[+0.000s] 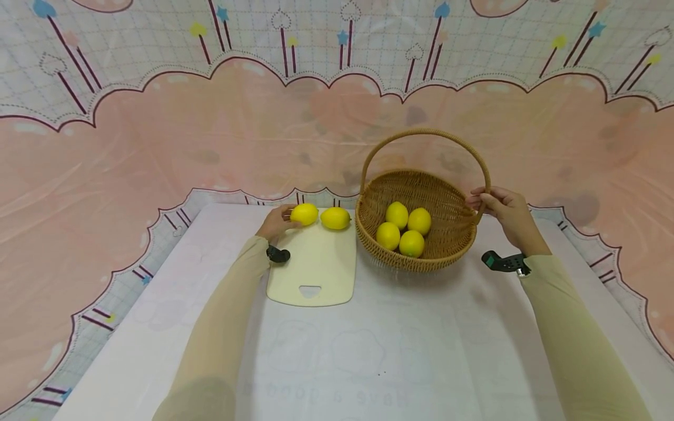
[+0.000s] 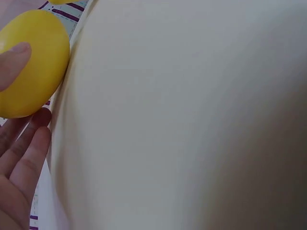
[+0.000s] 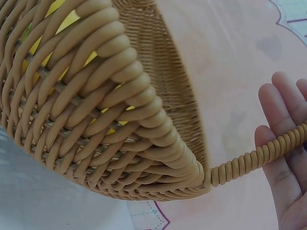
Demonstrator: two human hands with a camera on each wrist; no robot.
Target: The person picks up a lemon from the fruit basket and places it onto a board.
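Observation:
My left hand [image 1: 276, 222] grips a yellow lemon [image 1: 304, 214] at the far end of a cream cutting board [image 1: 313, 263]. The left wrist view shows the thumb on that lemon [image 2: 41, 67] and the other fingers below it. A second lemon [image 1: 335, 218] lies just to its right. My right hand [image 1: 508, 210] holds the handle [image 3: 240, 165] of a wicker basket [image 1: 416, 263] low on its right side, with fingers extended behind it; the thumb is out of the right wrist view. Inside the basket sit several lemons [image 1: 412, 243].
The basket stands to the right of the board, its opening facing me, and its tall handle arches above. A white cloth [image 1: 379, 351] covers the table. Behind it hangs a pink patterned sheet [image 1: 253, 134]. Both wrists wear black camera bands.

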